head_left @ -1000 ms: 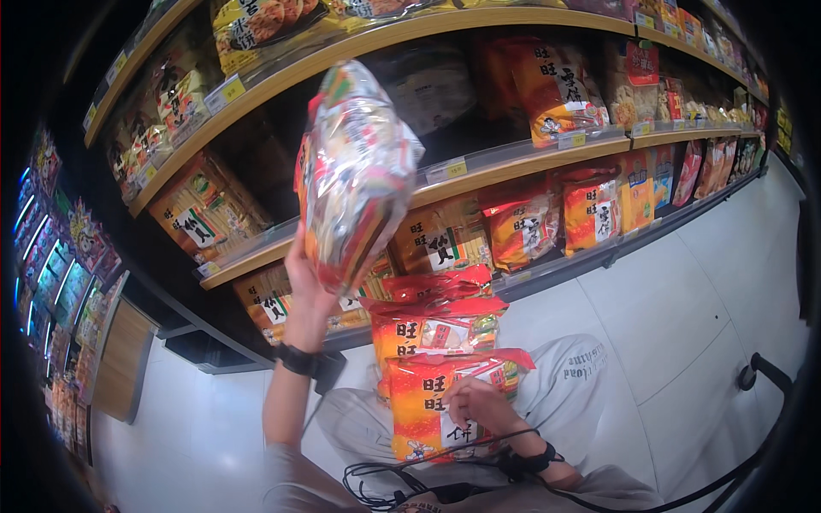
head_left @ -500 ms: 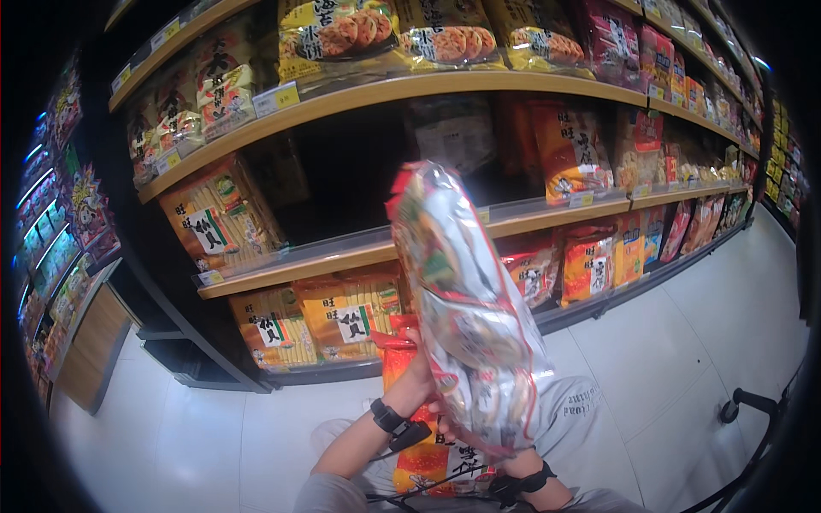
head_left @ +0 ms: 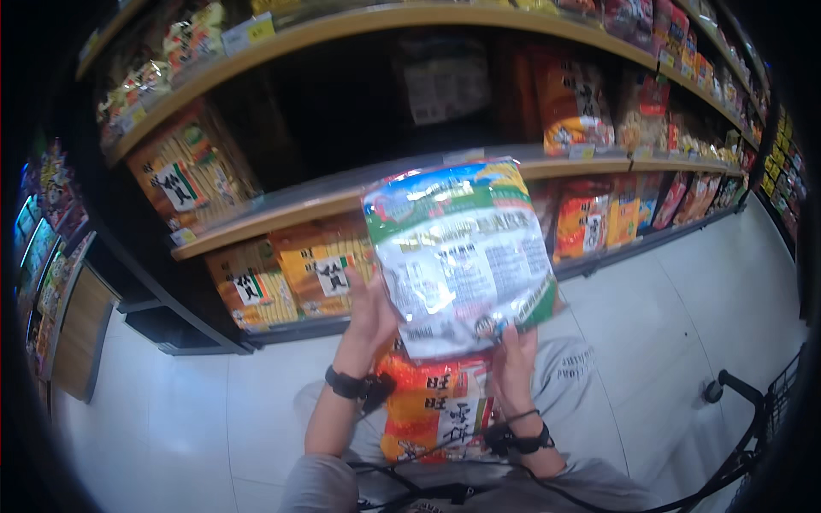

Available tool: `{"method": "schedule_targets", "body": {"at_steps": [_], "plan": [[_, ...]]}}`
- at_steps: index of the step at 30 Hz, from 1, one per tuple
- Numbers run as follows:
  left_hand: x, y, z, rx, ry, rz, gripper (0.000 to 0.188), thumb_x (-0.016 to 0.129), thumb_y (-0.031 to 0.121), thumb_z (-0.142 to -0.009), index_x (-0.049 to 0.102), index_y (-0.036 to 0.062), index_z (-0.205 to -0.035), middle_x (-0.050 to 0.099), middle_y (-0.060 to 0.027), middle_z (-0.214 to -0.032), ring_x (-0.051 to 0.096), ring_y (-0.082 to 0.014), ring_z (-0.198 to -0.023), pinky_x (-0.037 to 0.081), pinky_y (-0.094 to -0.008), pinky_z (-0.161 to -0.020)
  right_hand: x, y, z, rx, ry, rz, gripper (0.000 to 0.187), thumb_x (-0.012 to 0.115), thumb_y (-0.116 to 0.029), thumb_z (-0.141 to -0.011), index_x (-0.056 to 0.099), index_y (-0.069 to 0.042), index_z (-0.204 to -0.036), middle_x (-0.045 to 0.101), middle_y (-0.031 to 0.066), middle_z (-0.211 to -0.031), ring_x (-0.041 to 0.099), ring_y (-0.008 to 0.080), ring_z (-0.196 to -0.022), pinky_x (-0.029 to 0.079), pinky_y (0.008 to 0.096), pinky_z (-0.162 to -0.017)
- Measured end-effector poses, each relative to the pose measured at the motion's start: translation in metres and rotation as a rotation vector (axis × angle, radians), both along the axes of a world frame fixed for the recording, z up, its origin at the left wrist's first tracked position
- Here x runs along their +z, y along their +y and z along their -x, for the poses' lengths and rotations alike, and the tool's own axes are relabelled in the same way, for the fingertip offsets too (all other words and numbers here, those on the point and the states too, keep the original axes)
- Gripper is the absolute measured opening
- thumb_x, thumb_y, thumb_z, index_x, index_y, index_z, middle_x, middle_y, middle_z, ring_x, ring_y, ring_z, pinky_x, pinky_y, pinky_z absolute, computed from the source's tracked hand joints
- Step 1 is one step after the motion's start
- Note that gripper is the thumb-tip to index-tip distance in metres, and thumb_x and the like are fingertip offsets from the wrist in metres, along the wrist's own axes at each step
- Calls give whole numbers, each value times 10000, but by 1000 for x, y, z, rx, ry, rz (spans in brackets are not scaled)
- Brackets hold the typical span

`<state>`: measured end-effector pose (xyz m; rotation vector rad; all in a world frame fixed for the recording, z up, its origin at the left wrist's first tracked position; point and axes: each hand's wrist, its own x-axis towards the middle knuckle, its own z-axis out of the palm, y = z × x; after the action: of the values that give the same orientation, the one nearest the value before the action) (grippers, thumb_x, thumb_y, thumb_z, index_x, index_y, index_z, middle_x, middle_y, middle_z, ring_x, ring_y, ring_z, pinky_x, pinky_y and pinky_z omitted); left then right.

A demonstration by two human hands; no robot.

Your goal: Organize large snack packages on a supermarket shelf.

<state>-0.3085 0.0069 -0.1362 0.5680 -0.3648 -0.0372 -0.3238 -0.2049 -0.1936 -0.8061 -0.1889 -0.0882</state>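
A white, green and blue plastic snack bag (head_left: 466, 274) is held up in front of the shelves, its printed side facing me. My right hand (head_left: 515, 363) grips its lower right corner with the thumb on the front. My left hand (head_left: 369, 312) supports the lower left edge; one digit stands up beside the bag, and the other fingers are partly hidden behind it. Below, an orange-red bag of rice crackers (head_left: 428, 402) lies on my lap between my forearms, its upper part covered by the raised bag.
Wooden shelves (head_left: 282, 214) of packaged snacks stretch across ahead, with a dark gap on the middle level. Orange snack packs (head_left: 321, 274) line the lowest level. A black wire basket cart (head_left: 753, 402) stands at the right on the tiled floor (head_left: 650, 342). Dark cables cross my lap.
The snack bag has turned from nearly edge-on to its broad side and moved slightly right. My hands have spread to its two sides. The shelves sit higher in view.
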Motion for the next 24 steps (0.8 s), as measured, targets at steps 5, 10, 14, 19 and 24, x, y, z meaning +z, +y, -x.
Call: {"method": "schedule_targets", "body": {"at_steps": [5,10,14,19,24], "plan": [[-11,6,-26,250,289,-141,529,614,279,-856,432,-26,-1249,561,-149,-1165,574,-234,-1049,486,-357,-886,6,5,-18,145,74,82,468,543,-77,-895,307,-16,-1294,519,116,-1136,563,164,-985,518,304,-784],[-35,12,-42,230,363,-139,475,611,231,-833,479,-24,-1212,599,-140,-1099,602,-218,-983,494,-331,-839,-22,-4,-29,434,337,419,392,531,-201,-911,459,141,-1088,608,216,-961,653,247,-788,543,294,-664],[-52,14,-48,247,399,-67,432,594,226,-841,499,-7,-1192,614,-118,-1064,608,-198,-946,486,-317,-821,-35,-5,-23,423,274,480,359,527,-210,-916,556,146,-949,641,246,-864,661,259,-732,536,286,-629],[-35,3,-35,314,435,-74,426,586,223,-848,494,-7,-1194,604,-114,-1091,598,-206,-976,475,-320,-847,-46,-4,-21,342,180,392,271,512,-140,-925,598,117,-917,651,208,-852,658,222,-720,538,282,-638],[-50,13,-47,174,466,57,415,565,199,-864,480,-11,-1211,593,-125,-1125,594,-220,-1005,473,-331,-866,-50,-7,-21,315,82,370,341,610,-244,-880,573,94,-918,636,184,-789,616,212,-601,508,282,-534]]}}
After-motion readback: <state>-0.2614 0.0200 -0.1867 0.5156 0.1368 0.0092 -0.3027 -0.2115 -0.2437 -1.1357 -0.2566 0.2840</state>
